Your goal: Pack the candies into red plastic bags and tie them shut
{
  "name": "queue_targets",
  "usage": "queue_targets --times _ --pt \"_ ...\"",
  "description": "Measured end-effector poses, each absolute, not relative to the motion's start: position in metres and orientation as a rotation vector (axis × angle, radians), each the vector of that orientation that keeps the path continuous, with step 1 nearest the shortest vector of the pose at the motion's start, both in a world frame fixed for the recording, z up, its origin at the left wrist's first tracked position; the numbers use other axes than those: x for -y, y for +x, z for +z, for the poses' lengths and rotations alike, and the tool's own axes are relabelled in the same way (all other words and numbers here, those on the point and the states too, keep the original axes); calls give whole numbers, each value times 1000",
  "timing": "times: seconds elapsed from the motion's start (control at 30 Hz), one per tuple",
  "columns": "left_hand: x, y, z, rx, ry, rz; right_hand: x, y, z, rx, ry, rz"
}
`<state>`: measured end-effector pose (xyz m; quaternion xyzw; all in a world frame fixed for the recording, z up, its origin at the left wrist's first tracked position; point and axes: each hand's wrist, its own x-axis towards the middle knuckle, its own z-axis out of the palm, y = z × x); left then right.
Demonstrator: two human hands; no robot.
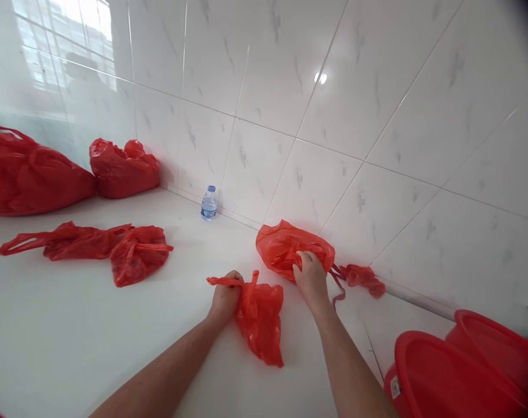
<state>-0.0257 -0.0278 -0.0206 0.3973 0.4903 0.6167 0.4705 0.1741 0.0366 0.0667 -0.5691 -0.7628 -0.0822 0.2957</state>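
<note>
My left hand (224,299) is closed around the twisted top of a red plastic bag (259,319) that lies crumpled on the white counter (72,342). To its right, my right hand (310,274) grips the edge of a second, puffed-up red plastic bag (285,244) standing against the tiled wall. A small scrunched red bag (364,277) with a loose handle lies just right of my right hand.
A small water bottle (209,203) stands at the wall. Knotted red bags (136,252) lie at mid-left; two full red bags (122,168) sit at the far left. Red plastic basins (459,371) are stacked at the bottom right.
</note>
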Motion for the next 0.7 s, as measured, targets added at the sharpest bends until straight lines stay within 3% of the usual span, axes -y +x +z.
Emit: queue_targets --times 0.23,0.43,0.6,0.7 --pt "29 -24 -20 -1152 1081 1412 17 179 30 1888 -1474 -350" --pt "30 -25 -18 -1168 1136 1404 21 184 12 1932 -1540 -73" --pt "33 -28 -8 -1119 1118 1407 -3 184 26 1938 -1518 281" --pt "34 -27 -1 -1168 1102 1429 15 178 37 1832 -1455 331"
